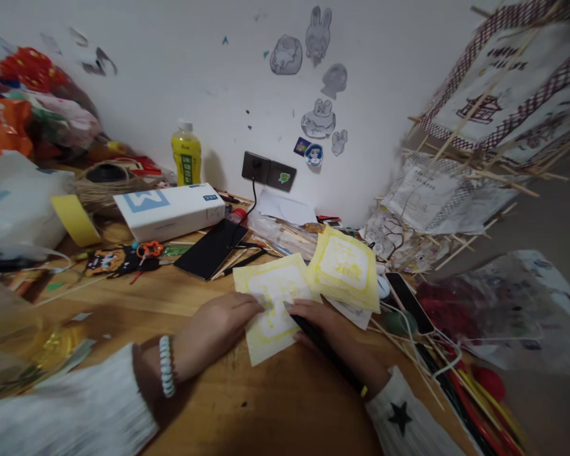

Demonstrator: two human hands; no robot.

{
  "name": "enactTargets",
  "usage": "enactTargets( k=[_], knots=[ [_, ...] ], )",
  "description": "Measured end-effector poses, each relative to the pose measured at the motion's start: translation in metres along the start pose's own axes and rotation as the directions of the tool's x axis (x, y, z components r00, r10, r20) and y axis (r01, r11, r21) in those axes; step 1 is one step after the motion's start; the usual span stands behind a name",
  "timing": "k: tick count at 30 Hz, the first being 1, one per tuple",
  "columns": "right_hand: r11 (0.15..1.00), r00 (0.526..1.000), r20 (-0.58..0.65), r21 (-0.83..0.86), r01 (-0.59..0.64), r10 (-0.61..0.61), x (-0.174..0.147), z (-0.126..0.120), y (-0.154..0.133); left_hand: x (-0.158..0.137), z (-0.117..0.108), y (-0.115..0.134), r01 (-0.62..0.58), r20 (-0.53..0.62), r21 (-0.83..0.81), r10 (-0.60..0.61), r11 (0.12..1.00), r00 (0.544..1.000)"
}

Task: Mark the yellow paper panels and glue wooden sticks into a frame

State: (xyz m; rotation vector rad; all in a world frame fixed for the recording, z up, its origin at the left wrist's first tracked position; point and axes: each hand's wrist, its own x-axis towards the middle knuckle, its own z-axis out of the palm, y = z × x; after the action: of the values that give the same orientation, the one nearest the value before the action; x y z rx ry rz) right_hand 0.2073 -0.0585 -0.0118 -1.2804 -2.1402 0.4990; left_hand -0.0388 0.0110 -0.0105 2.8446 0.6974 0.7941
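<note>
A square sheet of paper (278,304) with yellow-drawn borders and marks lies on the wooden table in front of me. My left hand (230,316), with a beaded bracelet at the wrist, rests flat with its fingertips on the sheet's left side. In my right hand (316,316) is a black pen (330,358) with a yellow end, its tip down at the paper's right part. Just behind that hand sits a stack of similar yellow-patterned sheets (346,263), partly over a white paper.
Behind the sheet lie a black phone (211,249), a white box (168,211) and a yellow drink bottle (187,155). Another phone (409,303), cables and thin sticks crowd the right edge. A stick-framed paper lantern (489,107) rises at right; a tape roll (76,220) stands left.
</note>
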Motion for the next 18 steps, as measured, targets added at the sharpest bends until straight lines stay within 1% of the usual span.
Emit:
enactTargets(
  k=[2,4,7,9,11,14,16,18],
  knots=[
    [0.999,0.999,-0.033,0.044,-0.005,0.006,0.001,-0.002,-0.002,-0.001,0.002,0.003,-0.077,0.069,0.055,0.073,0.996,0.995],
    [0.995,0.99,-0.129,0.086,-0.047,0.057,0.0,-0.004,-0.005,-0.001,0.005,0.005,-0.106,0.137,0.127,0.089,0.986,0.987],
    [0.977,0.939,-0.293,0.162,-0.138,0.182,-0.004,-0.005,-0.012,-0.002,0.009,0.005,-0.122,0.179,0.186,0.089,0.975,0.98],
    [0.959,0.908,-0.335,0.215,-0.186,0.251,-0.007,-0.003,-0.019,-0.002,0.009,0.006,-0.13,0.19,0.168,0.097,0.977,0.977],
    [0.935,0.908,-0.293,0.279,-0.22,0.301,-0.008,0.002,-0.028,-0.002,0.008,0.007,-0.118,0.201,0.128,0.091,0.985,0.975],
    [0.895,0.932,-0.152,0.365,-0.258,0.331,-0.006,0.011,-0.041,-0.002,0.006,0.009,-0.105,0.198,0.075,0.089,0.992,0.976],
    [0.899,0.949,-0.072,0.35,-0.265,0.307,-0.003,0.018,-0.048,-0.003,0.006,0.01,-0.099,0.194,0.055,0.087,0.994,0.977],
    [0.922,0.96,-0.031,0.29,-0.258,0.279,0.0,0.023,-0.051,-0.003,0.007,0.01,-0.097,0.188,0.039,0.088,0.995,0.978]
  ],
)
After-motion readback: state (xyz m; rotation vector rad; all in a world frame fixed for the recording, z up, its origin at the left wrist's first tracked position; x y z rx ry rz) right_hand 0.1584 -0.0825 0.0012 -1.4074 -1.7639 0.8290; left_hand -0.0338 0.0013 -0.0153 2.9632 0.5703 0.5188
